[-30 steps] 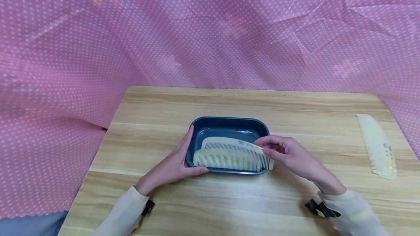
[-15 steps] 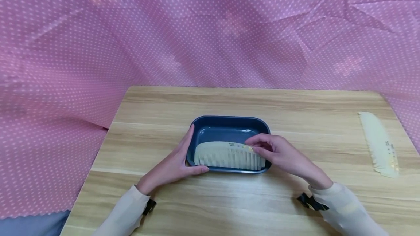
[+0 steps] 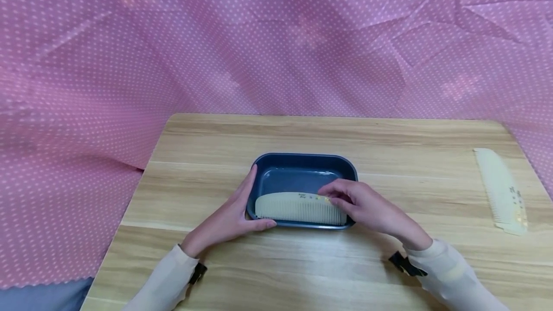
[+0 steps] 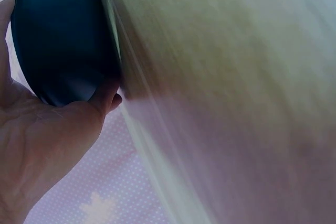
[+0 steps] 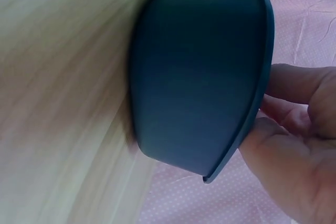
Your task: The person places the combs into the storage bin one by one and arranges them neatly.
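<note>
Head view: bright, fairly sharp; whitish glare on table [image 3: 319,260], camera-side of fingers [image 3: 341,185]; glint inside tray [image 3: 298,179], just beyond right hand [image 3: 363,205]; soft shadow beneath that hand. Wrist views: dimmer; table beside fingers blurred.

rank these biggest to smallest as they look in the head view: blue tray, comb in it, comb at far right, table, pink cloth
1. Pink cloth
2. Table
3. Blue tray
4. Comb in the tray and comb at far right: too alike to rank
</note>
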`<state>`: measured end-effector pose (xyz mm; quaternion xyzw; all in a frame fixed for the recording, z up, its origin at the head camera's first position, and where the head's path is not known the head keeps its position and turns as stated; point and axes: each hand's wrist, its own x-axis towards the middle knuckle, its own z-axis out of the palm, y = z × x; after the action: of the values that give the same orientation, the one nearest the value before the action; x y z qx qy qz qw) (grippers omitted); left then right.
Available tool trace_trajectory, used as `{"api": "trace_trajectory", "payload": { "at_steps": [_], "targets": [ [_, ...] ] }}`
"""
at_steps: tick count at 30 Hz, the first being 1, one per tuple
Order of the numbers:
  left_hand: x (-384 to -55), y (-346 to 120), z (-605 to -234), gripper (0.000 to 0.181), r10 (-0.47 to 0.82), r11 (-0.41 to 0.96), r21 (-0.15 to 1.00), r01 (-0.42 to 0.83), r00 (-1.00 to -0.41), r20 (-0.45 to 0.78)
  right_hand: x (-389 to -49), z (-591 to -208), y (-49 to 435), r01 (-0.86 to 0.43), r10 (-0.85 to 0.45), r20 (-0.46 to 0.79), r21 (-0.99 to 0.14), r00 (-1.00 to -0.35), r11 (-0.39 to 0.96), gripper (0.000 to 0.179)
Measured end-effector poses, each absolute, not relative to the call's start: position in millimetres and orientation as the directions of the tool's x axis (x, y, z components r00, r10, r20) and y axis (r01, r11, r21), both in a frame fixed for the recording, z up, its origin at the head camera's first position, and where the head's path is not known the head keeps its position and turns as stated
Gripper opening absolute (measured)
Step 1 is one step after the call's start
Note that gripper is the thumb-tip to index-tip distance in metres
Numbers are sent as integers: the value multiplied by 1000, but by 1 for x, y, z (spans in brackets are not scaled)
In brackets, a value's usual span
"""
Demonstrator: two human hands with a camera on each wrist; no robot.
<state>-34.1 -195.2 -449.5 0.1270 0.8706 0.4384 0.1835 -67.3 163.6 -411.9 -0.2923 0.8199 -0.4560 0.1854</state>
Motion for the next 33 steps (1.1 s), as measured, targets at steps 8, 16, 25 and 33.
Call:
{"api": "trace_trajectory", "payload": {
  "at_steps": [8, 16, 25, 33],
  "targets": [
    [-34, -194, -449, 133, 392, 576, 814, 72, -899, -197, -67, -412, 163, -435, -692, 14, -787, -722, 438, 31],
    [-33, -194, -448, 133, 391, 578, 812, 78, -900, -192, -64, -412, 155, -576, -711, 86, -658, -698, 486, 30],
    [-34, -195, -447, 133, 389, 578, 812, 78, -901, -191, -59, -415, 148, -625, -694, 114, -555, -711, 549, 28],
    [-34, -195, -448, 133, 395, 573, 816, 75, -898, -195, -60, -414, 153, -506, -636, 71, -675, -769, 536, 23]
  ]
}}
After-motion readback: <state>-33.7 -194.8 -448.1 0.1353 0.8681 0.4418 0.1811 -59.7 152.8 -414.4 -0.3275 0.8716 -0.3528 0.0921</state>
